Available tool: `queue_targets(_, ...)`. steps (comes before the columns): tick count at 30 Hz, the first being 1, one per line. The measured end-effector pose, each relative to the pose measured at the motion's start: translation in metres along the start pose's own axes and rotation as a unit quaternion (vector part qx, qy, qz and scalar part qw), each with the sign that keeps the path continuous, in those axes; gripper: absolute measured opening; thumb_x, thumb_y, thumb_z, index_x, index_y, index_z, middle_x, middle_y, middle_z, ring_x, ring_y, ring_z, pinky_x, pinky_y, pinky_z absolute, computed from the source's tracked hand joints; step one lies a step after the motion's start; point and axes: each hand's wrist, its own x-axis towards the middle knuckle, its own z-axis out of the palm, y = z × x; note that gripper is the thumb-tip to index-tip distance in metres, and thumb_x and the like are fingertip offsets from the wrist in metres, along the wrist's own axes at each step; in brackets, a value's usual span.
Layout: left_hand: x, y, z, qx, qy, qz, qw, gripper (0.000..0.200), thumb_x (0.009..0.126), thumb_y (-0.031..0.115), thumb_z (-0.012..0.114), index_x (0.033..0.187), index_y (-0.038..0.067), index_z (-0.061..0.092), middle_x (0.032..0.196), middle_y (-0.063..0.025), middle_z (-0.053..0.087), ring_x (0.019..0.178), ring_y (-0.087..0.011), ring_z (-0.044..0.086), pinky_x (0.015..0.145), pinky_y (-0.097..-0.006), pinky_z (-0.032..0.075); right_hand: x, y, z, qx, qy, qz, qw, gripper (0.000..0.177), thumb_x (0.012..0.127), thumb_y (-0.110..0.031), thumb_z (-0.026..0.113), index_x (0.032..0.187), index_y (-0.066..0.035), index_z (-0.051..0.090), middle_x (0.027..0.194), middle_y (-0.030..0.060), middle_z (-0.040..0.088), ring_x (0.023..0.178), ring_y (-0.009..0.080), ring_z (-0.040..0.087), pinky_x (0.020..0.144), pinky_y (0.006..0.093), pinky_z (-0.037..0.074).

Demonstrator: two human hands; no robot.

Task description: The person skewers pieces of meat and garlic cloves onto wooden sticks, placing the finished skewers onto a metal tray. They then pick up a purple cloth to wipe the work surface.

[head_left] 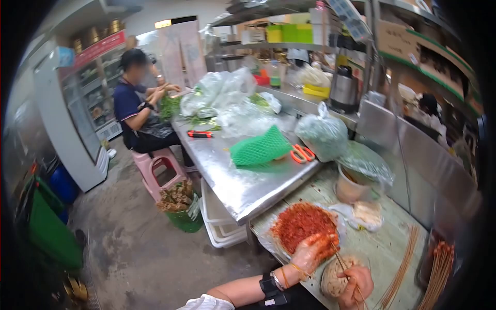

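My left hand (314, 253), in a clear glove smeared red, is at the right edge of a plate of red seasoned mixture (305, 225). Its fingers are bent together near the tip of a thin skewer (340, 260); what they hold is hidden. Closed around the skewer's lower part is my right hand (356, 285). Beneath the skewer sits a clear bowl of pale pieces (333, 279). Loose bare skewers (404, 263) lie to the right, and skewers with red pieces (439, 271) fill a container at the far right.
A metal table (227, 181) holds green netting (261, 149), orange-handled scissors (302, 153) and plastic bags (227, 98). Beyond its left side, a seated person (137, 103) handles greens. A pot (354, 183) stands behind the plate. White bins (219, 222) are under the table.
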Motion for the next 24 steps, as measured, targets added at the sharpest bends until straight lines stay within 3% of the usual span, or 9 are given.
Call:
queue_targets(3, 0.004, 0.008, 0.011, 0.003, -0.005, -0.036, 0.999, 0.031, 0.094, 0.008, 0.05, 0.122, -0.003, 0.044, 0.122, -0.0164, 0.054, 0.112, -0.03, 0.053, 0.097, -0.0386, 0.047, 0.008, 0.0, -0.018, 0.01, -0.069, 0.059, 0.996, 0.034, 0.096, -0.022, 0.041, 0.086, 0.001, 0.063, 0.089, 0.0158, 0.062, 0.083, 0.029, 0.059, 0.079, 0.0382, 0.049)
queue_targets(11, 0.007, 0.003, 0.0, 0.039, -0.031, -0.034, 0.998, 0.033, 0.094, 0.015, 0.051, 0.123, -0.001, 0.046, 0.123, -0.0136, 0.054, 0.113, -0.0222, 0.054, 0.095, -0.0333, 0.046, 0.02, -0.015, -0.016, 0.059, -0.041, 0.058, 0.996, 0.03, 0.096, -0.018, 0.043, 0.088, 0.005, 0.061, 0.087, 0.0165, 0.061, 0.075, 0.0249, 0.059, 0.066, 0.0318, 0.05)
queue_targets(13, 0.008, 0.001, -0.001, 0.022, -0.039, -0.013, 0.999, 0.03, 0.093, 0.014, 0.052, 0.121, 0.0, 0.05, 0.12, -0.0134, 0.057, 0.11, -0.022, 0.056, 0.093, -0.0323, 0.047, 0.01, 0.001, -0.008, 0.021, 0.015, 0.043, 0.999, 0.029, 0.09, -0.017, 0.041, 0.073, -0.003, 0.06, 0.065, 0.0085, 0.06, 0.065, 0.0249, 0.055, 0.064, 0.0348, 0.046)
queue_targets(16, 0.012, -0.001, -0.005, 0.062, -0.112, 0.068, 0.989, 0.021, 0.089, 0.009, 0.057, 0.108, -0.001, 0.057, 0.105, -0.0118, 0.062, 0.099, -0.0239, 0.06, 0.088, -0.0359, 0.05, 0.009, 0.011, -0.013, -0.001, -0.019, -0.008, 1.0, 0.019, 0.086, -0.01, 0.045, 0.084, -0.002, 0.062, 0.073, 0.0124, 0.062, 0.068, 0.0258, 0.06, 0.061, 0.033, 0.049)
queue_targets(17, 0.013, 0.0, -0.006, 0.004, -0.088, 0.038, 0.995, 0.02, 0.089, 0.009, 0.058, 0.106, -0.001, 0.058, 0.104, -0.0124, 0.062, 0.097, -0.0241, 0.061, 0.086, -0.0365, 0.051, 0.01, 0.007, -0.01, 0.011, -0.014, 0.003, 1.0, 0.018, 0.086, -0.01, 0.046, 0.084, -0.002, 0.062, 0.075, 0.0119, 0.062, 0.068, 0.0255, 0.06, 0.061, 0.0327, 0.049)
queue_targets(18, 0.013, -0.002, -0.007, 0.148, -0.078, 0.096, 0.981, 0.021, 0.089, 0.009, 0.057, 0.108, -0.001, 0.057, 0.105, -0.0135, 0.062, 0.097, -0.025, 0.061, 0.086, -0.0362, 0.051, 0.01, 0.005, -0.01, 0.015, -0.015, 0.003, 1.0, 0.016, 0.086, -0.009, 0.047, 0.085, -0.002, 0.062, 0.077, 0.012, 0.062, 0.069, 0.0251, 0.06, 0.061, 0.0324, 0.049)
queue_targets(19, 0.004, 0.005, 0.005, 0.017, -0.048, 0.025, 0.998, 0.023, 0.089, 0.008, 0.057, 0.109, -0.002, 0.056, 0.106, -0.0144, 0.061, 0.098, -0.0262, 0.06, 0.086, -0.0365, 0.051, 0.011, 0.004, -0.01, 0.024, -0.015, -0.003, 1.0, 0.015, 0.086, -0.008, 0.048, 0.086, -0.001, 0.061, 0.079, 0.012, 0.063, 0.069, 0.0247, 0.061, 0.061, 0.032, 0.049)
queue_targets(22, 0.007, 0.0, 0.002, -0.008, -0.026, 0.032, 0.999, 0.023, 0.091, 0.006, 0.054, 0.111, -0.003, 0.054, 0.108, -0.0152, 0.061, 0.1, -0.0275, 0.06, 0.089, -0.0377, 0.051, 0.01, 0.005, -0.013, 0.03, -0.036, 0.035, 0.998, 0.019, 0.091, -0.012, 0.045, 0.085, -0.001, 0.06, 0.076, 0.0108, 0.064, 0.071, 0.0245, 0.059, 0.069, 0.0342, 0.048)
queue_targets(24, 0.009, 0.001, -0.002, -0.019, -0.022, 0.031, 0.999, 0.022, 0.091, 0.006, 0.053, 0.111, -0.003, 0.054, 0.108, -0.015, 0.061, 0.1, -0.0273, 0.06, 0.088, -0.037, 0.052, 0.01, 0.01, -0.01, 0.044, -0.056, -0.026, 0.997, 0.008, 0.085, -0.005, 0.056, 0.091, -0.001, 0.06, 0.084, 0.0127, 0.062, 0.069, 0.0236, 0.062, 0.06, 0.0287, 0.05)
